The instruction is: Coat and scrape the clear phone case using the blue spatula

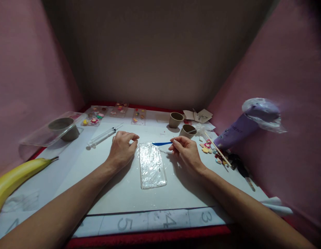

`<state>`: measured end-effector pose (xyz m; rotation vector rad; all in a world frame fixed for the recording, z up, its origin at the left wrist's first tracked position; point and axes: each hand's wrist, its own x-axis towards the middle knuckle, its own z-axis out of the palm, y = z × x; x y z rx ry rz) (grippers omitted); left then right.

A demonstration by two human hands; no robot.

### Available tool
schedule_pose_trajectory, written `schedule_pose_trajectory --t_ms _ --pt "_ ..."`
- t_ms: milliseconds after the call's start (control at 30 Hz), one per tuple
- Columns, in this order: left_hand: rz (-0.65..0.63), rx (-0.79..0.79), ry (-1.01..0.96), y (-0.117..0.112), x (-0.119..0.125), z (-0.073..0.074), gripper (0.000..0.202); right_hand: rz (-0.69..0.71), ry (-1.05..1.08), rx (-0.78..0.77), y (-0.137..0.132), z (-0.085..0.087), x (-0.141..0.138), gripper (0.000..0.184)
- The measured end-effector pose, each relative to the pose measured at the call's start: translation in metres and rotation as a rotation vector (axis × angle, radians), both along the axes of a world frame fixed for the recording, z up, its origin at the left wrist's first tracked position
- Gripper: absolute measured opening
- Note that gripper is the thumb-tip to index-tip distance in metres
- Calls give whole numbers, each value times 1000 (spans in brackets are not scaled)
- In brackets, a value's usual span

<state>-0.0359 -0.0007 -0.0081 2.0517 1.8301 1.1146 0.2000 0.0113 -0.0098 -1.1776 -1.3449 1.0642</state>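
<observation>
A clear phone case lies flat on the white board, its surface covered with a glossy, streaky transparent layer. My right hand pinches a small blue plastic knife between thumb and fingers. The blade reaches left over the top edge of the case; whether it touches is hard to tell. Just left of the case, my left hand rests with fingers curled in and nothing visible in them. Behind that hand lies a clear syringe.
Two brown cups stand at the back right, one holding a stick. Charms, a wooden stick and a purple tube-shaped container are on the right. Decorated cases lie behind. At left are a banana and another cup.
</observation>
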Motion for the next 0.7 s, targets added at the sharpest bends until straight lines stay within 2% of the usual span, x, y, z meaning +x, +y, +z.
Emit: schedule_pose_trajectory --t_ms 133,433,567,700 --pt "0 -7 -1 0 0 1 20 -20 -106 78 -5 -1 0 21" --pt "0 -6 -23 0 0 0 18 121 -232 222 -26 8 -18 15" --pt "6 -8 -28 0 0 0 18 194 -201 192 -31 11 -18 16" --pt "1 -3 -13 -1 0 0 18 247 -98 69 -23 13 -14 20"
